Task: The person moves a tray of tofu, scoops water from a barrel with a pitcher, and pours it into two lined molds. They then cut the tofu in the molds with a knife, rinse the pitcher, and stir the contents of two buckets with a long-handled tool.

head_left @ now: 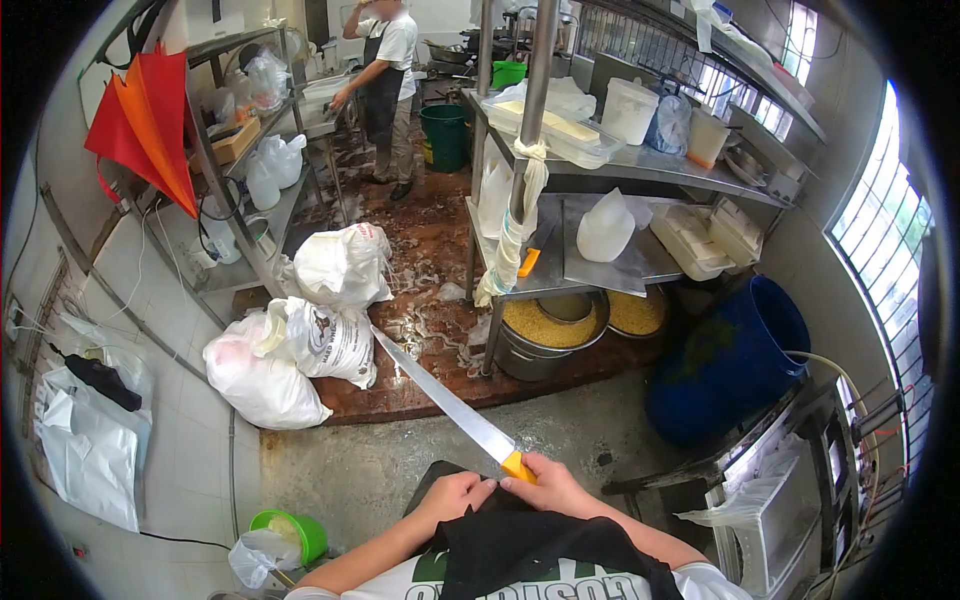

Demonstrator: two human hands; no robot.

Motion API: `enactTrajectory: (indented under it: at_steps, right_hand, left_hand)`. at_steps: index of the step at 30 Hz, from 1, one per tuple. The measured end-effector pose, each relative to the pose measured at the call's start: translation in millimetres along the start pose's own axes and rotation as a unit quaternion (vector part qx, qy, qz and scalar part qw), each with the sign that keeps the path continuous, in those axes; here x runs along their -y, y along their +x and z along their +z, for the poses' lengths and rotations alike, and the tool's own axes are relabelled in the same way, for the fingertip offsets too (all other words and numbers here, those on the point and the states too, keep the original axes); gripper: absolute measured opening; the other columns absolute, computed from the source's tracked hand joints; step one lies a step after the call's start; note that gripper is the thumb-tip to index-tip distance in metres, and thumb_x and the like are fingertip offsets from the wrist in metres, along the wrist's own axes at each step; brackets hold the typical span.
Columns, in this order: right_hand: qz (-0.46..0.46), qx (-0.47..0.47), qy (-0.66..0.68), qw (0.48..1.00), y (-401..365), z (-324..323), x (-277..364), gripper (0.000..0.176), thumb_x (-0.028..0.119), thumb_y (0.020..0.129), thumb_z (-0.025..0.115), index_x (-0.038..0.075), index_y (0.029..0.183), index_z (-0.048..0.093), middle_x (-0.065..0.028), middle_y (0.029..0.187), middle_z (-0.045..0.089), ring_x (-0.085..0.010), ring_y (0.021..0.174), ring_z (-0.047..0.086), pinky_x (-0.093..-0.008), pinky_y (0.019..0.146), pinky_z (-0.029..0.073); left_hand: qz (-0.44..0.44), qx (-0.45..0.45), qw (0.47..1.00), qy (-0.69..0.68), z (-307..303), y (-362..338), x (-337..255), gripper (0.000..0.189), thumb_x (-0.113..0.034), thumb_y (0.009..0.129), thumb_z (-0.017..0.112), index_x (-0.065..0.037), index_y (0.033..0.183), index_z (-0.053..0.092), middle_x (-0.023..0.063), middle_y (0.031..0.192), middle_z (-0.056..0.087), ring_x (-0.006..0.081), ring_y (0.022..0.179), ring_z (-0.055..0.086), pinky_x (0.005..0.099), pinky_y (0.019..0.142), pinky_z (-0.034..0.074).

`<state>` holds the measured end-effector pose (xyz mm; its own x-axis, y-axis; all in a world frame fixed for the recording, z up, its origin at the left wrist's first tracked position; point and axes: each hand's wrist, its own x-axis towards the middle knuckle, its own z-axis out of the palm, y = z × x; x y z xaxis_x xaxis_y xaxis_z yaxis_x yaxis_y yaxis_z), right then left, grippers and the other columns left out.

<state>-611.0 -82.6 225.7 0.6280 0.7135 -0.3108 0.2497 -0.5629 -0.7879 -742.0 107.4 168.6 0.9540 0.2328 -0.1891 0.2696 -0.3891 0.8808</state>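
A long knife point(452, 404) with a straight pale blade and a yellow handle points forward and to the left. My right hand point(548, 487) is wrapped round its handle, close to my body. Beside it, my left hand point(455, 498) is closed with the fingers curled at the upper edge of my black apron point(520, 545). What those fingers hold, if anything, is hidden. The blade is in the air over the floor, its tip appearing near a white printed sack point(335, 345).
More stuffed white bags point(262, 385) lie on the left. At right stand a metal shelf table point(650, 165), pots of yellow grains point(550, 322) and a blue barrel point(725, 360). The tiled floor point(430, 270) looks wet. A person point(385, 85) stands at the far sink. A green bucket point(305, 533) sits lower left.
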Motion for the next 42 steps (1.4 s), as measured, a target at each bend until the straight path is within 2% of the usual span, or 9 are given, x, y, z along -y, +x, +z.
enactTrajectory:
  at_steps: [9,13,17,25,31,33,37,40,42]
  right_hand:
    - [-0.045,0.010,-0.014,0.999,4,8,-5,0.049,0.046,0.095,0.076,0.002,0.113,0.065,-0.0210,0.097,0.071,-0.0368,0.089,0.071,-0.0434,0.079,0.054]
    - [-0.047,0.025,0.047,0.997,-6,13,-7,0.050,0.046,0.094,0.076,0.003,0.117,0.066,-0.0202,0.098,0.071,-0.0357,0.092,0.071,-0.0423,0.081,0.054]
    - [-0.046,0.047,0.006,0.998,-8,9,-7,0.051,0.047,0.095,0.075,0.003,0.119,0.066,-0.0198,0.098,0.071,-0.0353,0.094,0.072,-0.0422,0.083,0.054]
    - [-0.032,0.046,0.041,0.998,-14,10,-10,0.051,0.048,0.096,0.074,0.003,0.118,0.066,-0.0199,0.100,0.072,-0.0362,0.096,0.073,-0.0425,0.084,0.054]
    - [-0.015,0.061,0.023,0.998,-18,6,-1,0.048,0.044,0.097,0.073,0.004,0.123,0.065,-0.0199,0.103,0.073,-0.0356,0.100,0.073,-0.0421,0.086,0.055]
    - [-0.034,0.068,0.054,0.996,-16,10,-7,0.048,0.043,0.097,0.073,0.005,0.125,0.065,-0.0206,0.104,0.073,-0.0361,0.099,0.074,-0.0427,0.087,0.055]
    - [-0.033,0.068,0.053,0.996,-18,7,-2,0.047,0.042,0.096,0.074,0.004,0.124,0.065,-0.0214,0.103,0.074,-0.0375,0.098,0.074,-0.0433,0.086,0.055]
    - [-0.028,0.059,0.034,0.997,-17,8,-1,0.047,0.042,0.096,0.074,0.004,0.122,0.066,-0.0220,0.101,0.074,-0.0382,0.096,0.074,-0.0441,0.084,0.055]
    - [-0.033,0.047,0.013,0.998,-17,6,0,0.047,0.043,0.096,0.074,0.005,0.122,0.066,-0.0227,0.099,0.073,-0.0392,0.094,0.074,-0.0439,0.082,0.055]
  left_hand:
    - [-0.016,0.006,1.000,-0.018,-1,-5,-8,0.043,-0.039,0.099,0.067,0.000,0.083,0.070,0.0212,0.075,0.068,0.0338,0.068,0.067,0.0448,0.064,0.050]
    - [-0.007,0.036,0.999,-0.027,5,-4,-6,0.039,-0.037,0.100,0.064,0.000,0.094,0.071,0.0228,0.084,0.071,0.0355,0.079,0.072,0.0438,0.071,0.054]
    - [0.005,0.031,0.997,-0.073,17,-3,12,0.037,-0.036,0.101,0.062,0.000,0.105,0.072,0.0237,0.093,0.073,0.0356,0.090,0.075,0.0426,0.080,0.056]
    - [-0.033,0.063,0.997,-0.034,16,-1,4,0.034,-0.033,0.100,0.064,0.000,0.105,0.072,0.0233,0.091,0.073,0.0352,0.086,0.074,0.0436,0.076,0.055]
    - [-0.034,0.100,0.993,-0.055,12,-6,2,0.033,-0.030,0.095,0.068,0.003,0.099,0.068,0.0127,0.080,0.067,0.0262,0.074,0.065,0.0391,0.070,0.051]
    - [0.007,0.109,0.993,-0.050,17,-2,11,0.030,-0.026,0.091,0.071,0.003,0.093,0.063,0.0084,0.076,0.061,0.0225,0.070,0.058,0.0373,0.068,0.049]
    - [0.032,0.099,0.986,-0.133,18,-2,13,0.027,-0.023,0.089,0.072,0.001,0.091,0.059,0.0087,0.076,0.059,0.0218,0.070,0.057,0.0382,0.065,0.047]
    - [0.024,0.098,0.991,-0.093,8,-3,16,0.030,-0.024,0.089,0.074,0.000,0.084,0.058,0.0114,0.073,0.059,0.0230,0.066,0.055,0.0400,0.063,0.047]
    - [-0.007,0.072,0.996,0.055,-7,-3,3,0.039,-0.034,0.089,0.077,0.000,0.079,0.061,0.0172,0.071,0.061,0.0301,0.064,0.059,0.0438,0.063,0.049]
